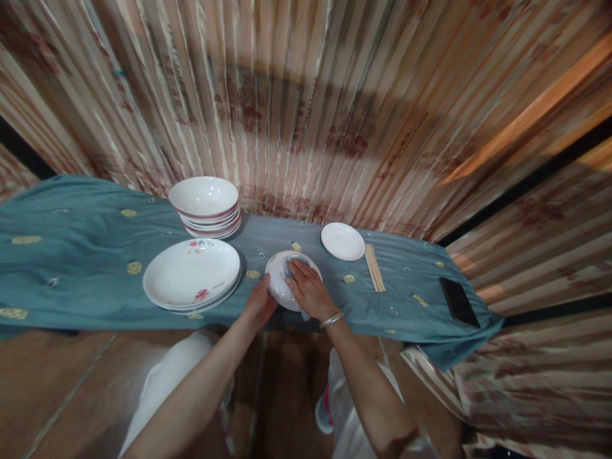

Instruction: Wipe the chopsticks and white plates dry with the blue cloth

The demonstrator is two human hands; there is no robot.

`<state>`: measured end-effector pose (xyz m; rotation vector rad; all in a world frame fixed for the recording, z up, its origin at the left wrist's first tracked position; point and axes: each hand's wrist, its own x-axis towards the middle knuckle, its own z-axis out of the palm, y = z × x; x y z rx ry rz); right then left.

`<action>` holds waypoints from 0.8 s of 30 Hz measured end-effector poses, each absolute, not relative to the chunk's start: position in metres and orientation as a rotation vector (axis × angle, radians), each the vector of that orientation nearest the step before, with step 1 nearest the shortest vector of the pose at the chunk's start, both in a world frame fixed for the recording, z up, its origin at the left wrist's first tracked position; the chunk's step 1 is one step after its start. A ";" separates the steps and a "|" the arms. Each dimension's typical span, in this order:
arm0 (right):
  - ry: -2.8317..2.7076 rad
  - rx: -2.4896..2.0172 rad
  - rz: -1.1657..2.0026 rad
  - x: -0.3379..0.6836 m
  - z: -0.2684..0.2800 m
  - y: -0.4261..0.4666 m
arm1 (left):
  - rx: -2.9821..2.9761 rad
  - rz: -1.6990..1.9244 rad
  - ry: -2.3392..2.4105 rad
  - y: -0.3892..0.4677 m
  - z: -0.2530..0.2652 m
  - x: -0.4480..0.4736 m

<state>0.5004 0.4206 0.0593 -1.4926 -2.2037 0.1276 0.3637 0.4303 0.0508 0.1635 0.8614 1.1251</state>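
A white bowl (283,294), seemingly turned upside down, is between my hands near the table's front edge. My left hand (262,302) grips its left rim, fingers partly hidden behind it. My right hand (310,288) presses a light blue cloth (288,266) against the bowl's top; most of the cloth is covered by the fingers. A silver bangle circles my right wrist. To the left lie stacked oval plates (189,275) with red flower prints. Behind them stands a stack of white bowls (204,197) with red bands.
A small white plate (343,241) lies back right of my hands, with wooden chopsticks (375,268) beside it. A black phone (459,301) rests near the right end. A teal cloth (95,255) covers the narrow table; a patterned curtain (287,127) hangs behind.
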 end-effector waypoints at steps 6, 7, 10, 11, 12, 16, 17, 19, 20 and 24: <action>-2.136 -1.658 0.092 0.510 0.057 0.432 | 0.129 1.141 0.853 0.432 0.050 0.365; -2.129 -1.674 0.082 0.512 0.058 0.430 | 0.123 1.141 0.864 0.433 0.051 0.365; -2.117 -1.686 0.048 0.518 0.058 0.422 | 0.114 1.131 0.902 0.432 0.054 0.364; -2.111 -1.686 0.035 0.520 0.058 0.418 | 0.112 1.126 0.908 0.432 0.055 0.364; -2.104 -1.686 0.024 0.521 0.058 0.413 | 0.111 1.122 0.910 0.431 0.056 0.364; -2.095 -1.661 -0.010 0.523 0.054 0.396 | 0.112 1.113 0.907 0.430 0.060 0.363; -2.100 -1.643 -0.019 0.523 0.053 0.391 | 0.111 1.113 0.909 0.430 0.061 0.363; -2.108 -1.603 -0.037 0.522 0.052 0.384 | 0.110 1.109 0.908 0.431 0.060 0.362; -2.109 -1.583 -0.041 0.522 0.051 0.380 | 0.116 1.108 0.900 0.431 0.059 0.361; -2.113 -1.501 -0.038 0.518 0.047 0.367 | 0.239 1.112 0.813 0.431 0.053 0.359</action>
